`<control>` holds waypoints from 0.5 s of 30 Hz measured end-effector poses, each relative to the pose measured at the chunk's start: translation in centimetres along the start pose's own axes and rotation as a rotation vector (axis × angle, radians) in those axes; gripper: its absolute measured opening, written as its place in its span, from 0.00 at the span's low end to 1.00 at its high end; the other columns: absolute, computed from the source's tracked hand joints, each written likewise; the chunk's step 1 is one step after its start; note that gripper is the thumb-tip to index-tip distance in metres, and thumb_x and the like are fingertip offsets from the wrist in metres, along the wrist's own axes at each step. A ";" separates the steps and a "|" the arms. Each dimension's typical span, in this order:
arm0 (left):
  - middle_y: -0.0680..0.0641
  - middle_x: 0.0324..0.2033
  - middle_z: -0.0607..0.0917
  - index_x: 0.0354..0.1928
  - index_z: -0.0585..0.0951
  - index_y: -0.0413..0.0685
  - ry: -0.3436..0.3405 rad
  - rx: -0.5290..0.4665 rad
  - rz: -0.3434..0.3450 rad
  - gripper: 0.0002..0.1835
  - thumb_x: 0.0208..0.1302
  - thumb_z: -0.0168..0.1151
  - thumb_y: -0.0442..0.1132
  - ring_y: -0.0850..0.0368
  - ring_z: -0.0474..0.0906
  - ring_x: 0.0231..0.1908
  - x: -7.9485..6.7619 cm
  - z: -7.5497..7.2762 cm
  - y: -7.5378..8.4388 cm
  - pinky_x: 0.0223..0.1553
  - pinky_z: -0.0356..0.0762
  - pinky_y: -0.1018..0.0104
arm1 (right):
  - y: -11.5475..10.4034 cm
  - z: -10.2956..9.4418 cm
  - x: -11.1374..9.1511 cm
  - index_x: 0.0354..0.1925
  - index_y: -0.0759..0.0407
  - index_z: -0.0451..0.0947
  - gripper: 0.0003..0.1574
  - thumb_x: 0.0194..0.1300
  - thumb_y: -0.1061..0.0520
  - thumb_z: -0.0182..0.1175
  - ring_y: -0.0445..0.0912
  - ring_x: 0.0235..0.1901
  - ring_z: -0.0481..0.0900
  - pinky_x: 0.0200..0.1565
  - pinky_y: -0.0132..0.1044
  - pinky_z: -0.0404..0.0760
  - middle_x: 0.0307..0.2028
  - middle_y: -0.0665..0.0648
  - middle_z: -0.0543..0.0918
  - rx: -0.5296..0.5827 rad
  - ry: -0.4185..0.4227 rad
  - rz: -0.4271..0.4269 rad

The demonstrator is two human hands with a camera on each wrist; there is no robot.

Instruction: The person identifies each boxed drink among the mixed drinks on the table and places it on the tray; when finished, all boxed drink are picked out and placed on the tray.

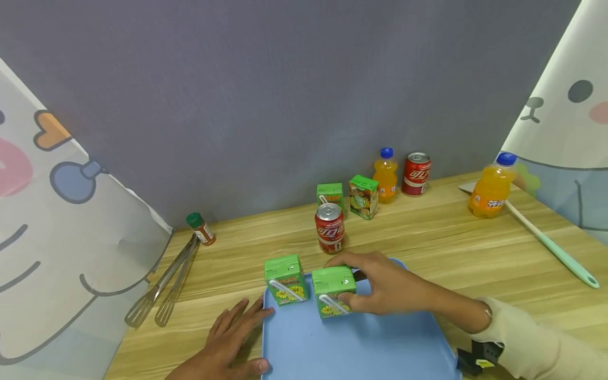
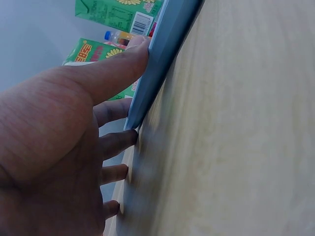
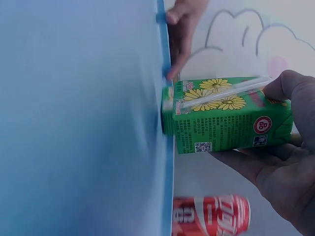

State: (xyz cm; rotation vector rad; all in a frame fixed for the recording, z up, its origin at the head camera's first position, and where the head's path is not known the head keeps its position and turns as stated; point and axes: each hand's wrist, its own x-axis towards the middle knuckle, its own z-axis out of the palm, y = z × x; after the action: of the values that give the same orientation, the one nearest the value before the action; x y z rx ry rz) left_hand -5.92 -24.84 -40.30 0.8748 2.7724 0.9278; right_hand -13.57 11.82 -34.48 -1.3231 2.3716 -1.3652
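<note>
My right hand (image 1: 385, 282) grips a green drink carton (image 1: 334, 290) from its sides, thumb on the front and fingers behind. The carton is upright over the far part of a blue tray (image 1: 361, 343); I cannot tell whether its base touches the tray. A white straw and yellow flowers show on its face in the right wrist view (image 3: 226, 110). Another such carton (image 1: 286, 279) stands left of it at the tray's far left corner. My left hand (image 1: 228, 338) rests beside the tray's left edge, fingers spread and thumb touching the rim (image 2: 160, 54), holding nothing.
Behind the tray stand a red can (image 1: 330, 228), two more green cartons (image 1: 363, 197), an orange drink bottle (image 1: 386, 177) and another can (image 1: 416, 174). A second bottle (image 1: 492, 186) and a spatula (image 1: 551, 243) lie right. Whisks (image 1: 161, 290) and a spice jar (image 1: 201, 229) are left.
</note>
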 end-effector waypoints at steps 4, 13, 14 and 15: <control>0.39 0.75 0.60 0.75 0.64 0.64 0.009 0.002 0.000 0.39 0.64 0.67 0.55 0.19 0.49 0.69 0.1 0.2 -0.1 0.54 0.37 0.16 | -0.6 1.2 0.3 0.60 0.42 0.72 0.28 0.66 0.57 0.68 0.39 0.45 0.82 0.45 0.36 0.85 0.50 0.42 0.82 0.027 -0.040 -0.010; 0.37 0.75 0.60 0.75 0.64 0.64 0.022 0.007 0.008 0.39 0.64 0.66 0.54 0.18 0.49 0.69 0.1 0.3 -0.2 0.54 0.36 0.16 | -1.7 3.6 0.7 0.62 0.44 0.70 0.25 0.70 0.50 0.64 0.34 0.46 0.81 0.46 0.32 0.83 0.50 0.39 0.82 0.057 -0.139 -0.007; 0.37 0.75 0.60 0.75 0.64 0.64 0.023 0.006 0.006 0.39 0.64 0.66 0.54 0.18 0.49 0.69 0.1 0.4 -0.2 0.53 0.36 0.16 | -1.8 3.9 0.7 0.62 0.44 0.70 0.24 0.71 0.49 0.63 0.33 0.46 0.81 0.47 0.32 0.83 0.50 0.39 0.81 0.053 -0.147 -0.008; 0.36 0.75 0.60 0.75 0.64 0.64 0.023 0.005 0.007 0.39 0.63 0.66 0.54 0.17 0.49 0.68 0.1 0.4 -0.3 0.53 0.36 0.15 | -2.0 4.1 0.8 0.63 0.44 0.71 0.24 0.71 0.48 0.63 0.33 0.46 0.80 0.47 0.31 0.83 0.50 0.39 0.81 0.047 -0.153 -0.006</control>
State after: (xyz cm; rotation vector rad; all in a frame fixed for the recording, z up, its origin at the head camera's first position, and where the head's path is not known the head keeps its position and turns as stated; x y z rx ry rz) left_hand -6.07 -24.73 -40.75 0.8805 2.7937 0.9379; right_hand -10.93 8.13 -35.18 -1.3701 2.2250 -1.2636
